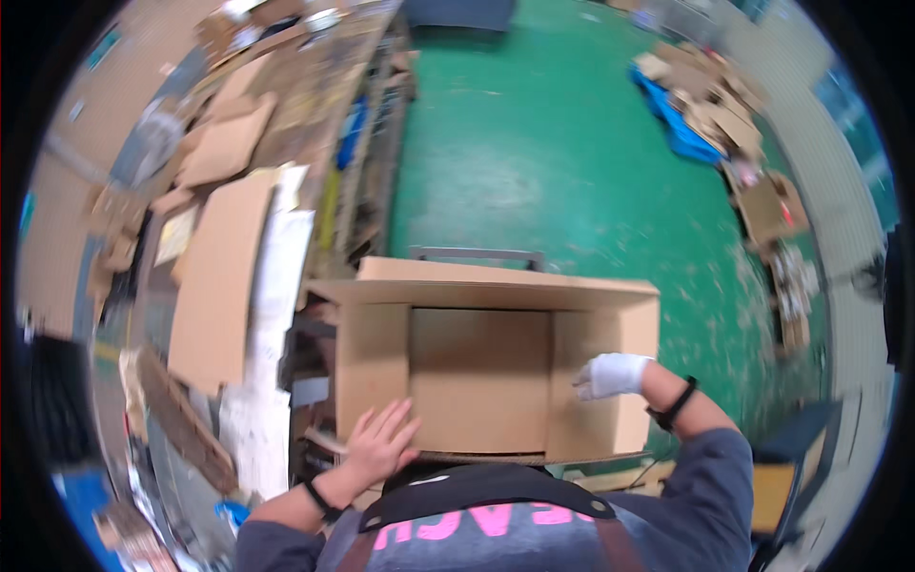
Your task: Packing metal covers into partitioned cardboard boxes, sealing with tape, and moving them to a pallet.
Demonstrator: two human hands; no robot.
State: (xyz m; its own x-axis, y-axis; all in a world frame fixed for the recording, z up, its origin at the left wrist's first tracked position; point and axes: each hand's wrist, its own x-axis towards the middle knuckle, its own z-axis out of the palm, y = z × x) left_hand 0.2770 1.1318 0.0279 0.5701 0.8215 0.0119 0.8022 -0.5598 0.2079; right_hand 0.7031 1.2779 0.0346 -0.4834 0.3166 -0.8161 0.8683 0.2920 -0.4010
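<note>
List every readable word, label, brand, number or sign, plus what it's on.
Dark shirt: large pink lettering, partly cut off by the black apron bib; wording not copied here.
Open cardboard box: no lettering to make out.
Pale sheet on the left-hand workbench: any print too blurred to read.

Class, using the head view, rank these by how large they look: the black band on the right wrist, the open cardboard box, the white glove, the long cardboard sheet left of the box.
1. Open cardboard box
2. Long cardboard sheet
3. White glove
4. Black band
</note>
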